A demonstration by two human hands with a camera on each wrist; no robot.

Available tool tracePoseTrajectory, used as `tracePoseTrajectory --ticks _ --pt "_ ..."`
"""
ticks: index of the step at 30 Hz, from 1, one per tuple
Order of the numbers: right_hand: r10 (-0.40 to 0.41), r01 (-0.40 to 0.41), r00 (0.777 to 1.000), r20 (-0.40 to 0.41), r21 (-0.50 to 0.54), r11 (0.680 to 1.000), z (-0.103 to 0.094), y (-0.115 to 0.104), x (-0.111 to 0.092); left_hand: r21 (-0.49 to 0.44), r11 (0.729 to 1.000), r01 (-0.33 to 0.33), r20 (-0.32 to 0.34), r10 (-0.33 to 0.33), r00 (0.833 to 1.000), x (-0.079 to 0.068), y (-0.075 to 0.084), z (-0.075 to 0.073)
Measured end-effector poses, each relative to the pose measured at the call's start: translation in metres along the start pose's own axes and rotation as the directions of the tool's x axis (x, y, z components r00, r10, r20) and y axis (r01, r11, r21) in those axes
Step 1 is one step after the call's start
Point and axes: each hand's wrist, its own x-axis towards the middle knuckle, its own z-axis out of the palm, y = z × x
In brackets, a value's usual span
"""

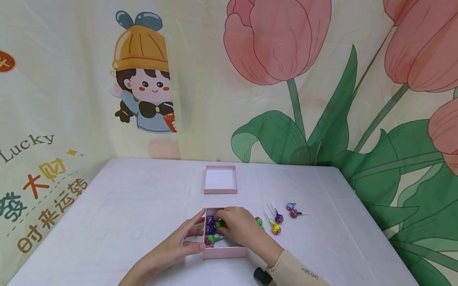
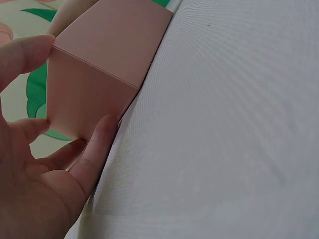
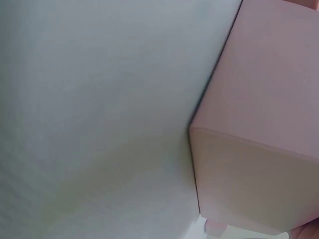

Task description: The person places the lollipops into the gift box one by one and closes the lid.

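Observation:
A pink open box (image 1: 224, 252) stands on the white table with several lollipops inside, among them purple ones (image 1: 210, 226) and a red-and-green one (image 1: 210, 240). My left hand (image 1: 182, 239) rests against the box's left side, its fingertips touching the wall; the left wrist view shows the fingers (image 2: 97, 142) spread along it. Reaching in over the right wall, my right hand (image 1: 240, 225) pinches a green lollipop (image 1: 219, 225), partly hidden by the fingers. In the right wrist view, only the box's outer walls (image 3: 264, 89) and a bit of hand show.
Behind the box lies its pink lid (image 1: 220, 191), white inside facing up. To the right are several loose lollipops: green (image 1: 259, 222), yellow (image 1: 276, 228), purple (image 1: 278, 217), blue (image 1: 290, 206) and dark red (image 1: 294, 213). A printed curtain (image 1: 200, 79) hangs behind the table.

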Motion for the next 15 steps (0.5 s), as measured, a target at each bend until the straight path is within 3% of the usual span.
tracePoseTrajectory --ticks 9,15 --pt "0.003 -0.007 0.999 0.034 0.111 0.994 -0.009 0.003 -0.004 0.012 1.0 -0.013 0.009 0.013 1.0 0.0 -0.001 0.0" --pt "0.016 -0.021 0.999 0.03 0.194 0.981 -0.03 0.012 -0.012 0.017 0.999 -0.032 -0.002 0.032 0.999 -0.001 -0.001 -0.001"
